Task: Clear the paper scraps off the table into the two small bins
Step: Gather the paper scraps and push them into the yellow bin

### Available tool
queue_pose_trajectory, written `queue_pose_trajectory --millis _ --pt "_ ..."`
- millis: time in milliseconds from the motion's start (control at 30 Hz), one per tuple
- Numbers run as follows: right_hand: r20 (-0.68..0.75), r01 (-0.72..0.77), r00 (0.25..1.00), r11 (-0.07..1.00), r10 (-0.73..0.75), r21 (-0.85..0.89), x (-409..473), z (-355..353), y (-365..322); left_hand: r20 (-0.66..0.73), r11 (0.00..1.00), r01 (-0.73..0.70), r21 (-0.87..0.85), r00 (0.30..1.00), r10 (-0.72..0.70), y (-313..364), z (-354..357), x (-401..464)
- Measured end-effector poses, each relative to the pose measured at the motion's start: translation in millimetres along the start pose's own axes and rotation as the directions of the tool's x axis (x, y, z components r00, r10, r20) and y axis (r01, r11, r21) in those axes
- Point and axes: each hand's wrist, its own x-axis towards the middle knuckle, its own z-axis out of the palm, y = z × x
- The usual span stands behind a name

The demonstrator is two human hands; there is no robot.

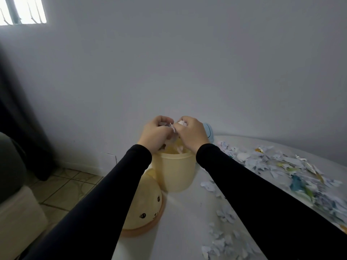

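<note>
Paper scraps (293, 171) cover much of the counter (180, 218), so the job looks early, perhaps a small part done; the thickest drift lies from three to five o'clock of the yellow bin (173, 169), and a thinner trail (223, 228) runs toward six o'clock near the right sleeve; both hands meet directly above the bin's open mouth, the left hand (155, 135) and the right hand (191, 134) curled toward each other with fingers pinching a small bunch of white pieces (173, 126) between them; a few bits show just inside the rim below; the bin's domed lid (144, 203), with a little face on it, lies off at about seven o'clock of the bin, touching or nearly touching its base; a pale blue object (209, 132), probably the second bin, peeks out at one o'clock behind the right hand, and whether it holds anything cannot be told; judging by the piles, many more handfuls remain.
</note>
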Motion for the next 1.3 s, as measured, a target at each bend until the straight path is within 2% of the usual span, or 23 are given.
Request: queue_pose_trajectory --millis 167,300,400,600,700,800,900,967,1000,1100,1167,1233,1300 --pt "0.116 0.095 0.990 0.993 -0.086 -0.072 -9 -4 13 0.028 0.999 -0.036 -0.011 0.999 0.037 -2 0 -1" --pt "0.227 0.181 0.962 0.977 -0.152 -0.114 -11 -4 14 -0.032 0.992 -0.045 0.118 0.998 0.049 -7 3 5" --pt "0.197 0.188 0.966 0.979 -0.169 -0.081 -12 -6 17 -0.074 0.970 -0.072 0.230 0.993 0.092 -9 7 8" --pt "0.180 0.165 0.970 0.986 -0.161 -0.008 -15 -20 21 -0.063 0.903 -0.178 0.391 0.974 0.219 0 4 1" --pt "0.133 0.189 0.975 0.980 -0.180 -0.057 -24 -28 19 -0.004 0.875 -0.232 0.425 0.966 0.258 7 4 -11" --pt "0.040 0.215 0.977 0.970 -0.212 -0.117 -45 -39 15 -0.003 0.833 -0.315 0.455 0.935 0.355 7 12 -39" --pt "0.025 0.194 0.981 0.956 -0.194 -0.220 -75 -52 21 0.048 0.724 -0.445 0.527 0.866 0.497 -10 31 -79" --pt "0.058 0.150 0.989 0.942 -0.139 -0.301 -100 -58 32 0.119 0.659 -0.500 0.562 0.837 0.535 -28 42 -104" --pt "0.067 0.128 0.991 0.934 -0.112 -0.334 -113 -60 37 0.124 0.657 -0.496 0.567 0.840 0.528 -35 46 -114" --pt "0.090 0.055 0.996 0.918 -0.021 -0.394 -148 -69 45 0.083 0.735 -0.395 0.552 0.903 0.423 -43 52 -143" --pt "0.155 0.001 0.984 0.870 0.086 -0.493 -166 -72 47 0.166 0.743 -0.326 0.584 0.944 0.284 -48 54 -163" --pt "0.216 -0.023 0.954 0.768 0.209 -0.640 -187 -76 51 0.295 0.714 -0.327 0.619 0.939 0.174 -54 53 -185" --pt "0.249 0.006 0.939 0.711 0.238 -0.703 -209 -76 55 0.357 0.678 -0.339 0.653 0.926 0.120 -55 47 -204"
